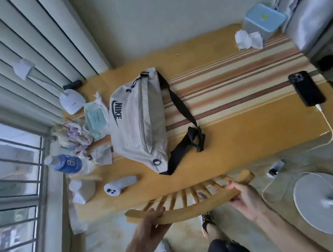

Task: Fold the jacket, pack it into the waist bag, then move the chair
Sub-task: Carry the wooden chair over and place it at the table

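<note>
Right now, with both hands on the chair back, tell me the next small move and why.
Probably slide the chair straight toward or away from the table, keeping it level. The left hand and right hand already grip the curved top rail near its ends, and the waist bag lies zipped and bulging on the table, so packing looks done.

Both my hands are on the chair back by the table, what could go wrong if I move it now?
1. The white charging cable hangs off the table edge near your right hand; snagging it might drag the phone off.
2. Your shoe sits just under the chair back, so a leg could land on it.
3. The fan base stands close on the right.
</note>
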Motion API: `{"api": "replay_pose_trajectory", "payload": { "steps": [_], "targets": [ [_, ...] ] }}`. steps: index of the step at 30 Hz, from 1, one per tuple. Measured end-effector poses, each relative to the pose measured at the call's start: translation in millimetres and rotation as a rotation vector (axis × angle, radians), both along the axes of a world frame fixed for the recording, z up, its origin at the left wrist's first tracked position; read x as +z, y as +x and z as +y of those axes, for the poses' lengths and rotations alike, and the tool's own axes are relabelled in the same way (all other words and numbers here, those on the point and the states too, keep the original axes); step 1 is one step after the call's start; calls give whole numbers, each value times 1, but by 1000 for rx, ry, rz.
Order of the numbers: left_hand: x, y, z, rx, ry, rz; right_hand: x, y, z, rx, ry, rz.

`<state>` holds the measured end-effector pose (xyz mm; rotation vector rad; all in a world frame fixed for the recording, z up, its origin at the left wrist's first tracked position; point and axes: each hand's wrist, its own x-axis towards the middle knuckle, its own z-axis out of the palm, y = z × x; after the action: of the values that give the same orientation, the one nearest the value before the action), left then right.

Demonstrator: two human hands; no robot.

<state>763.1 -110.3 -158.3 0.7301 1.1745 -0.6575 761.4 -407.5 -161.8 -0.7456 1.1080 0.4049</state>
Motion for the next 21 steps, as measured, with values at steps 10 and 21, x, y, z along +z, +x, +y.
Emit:
{"api": "replay_pose_trajectory", "payload": {
  "steps": [10, 21],
  "targets": [
    [-8, 9, -26, -159, 615, 178, 4, 15, 7, 268, -533, 290],
    [28, -32, -35, -1290, 1493, -292, 10, -14, -18, 1119, -1572, -468]
  ]
}}
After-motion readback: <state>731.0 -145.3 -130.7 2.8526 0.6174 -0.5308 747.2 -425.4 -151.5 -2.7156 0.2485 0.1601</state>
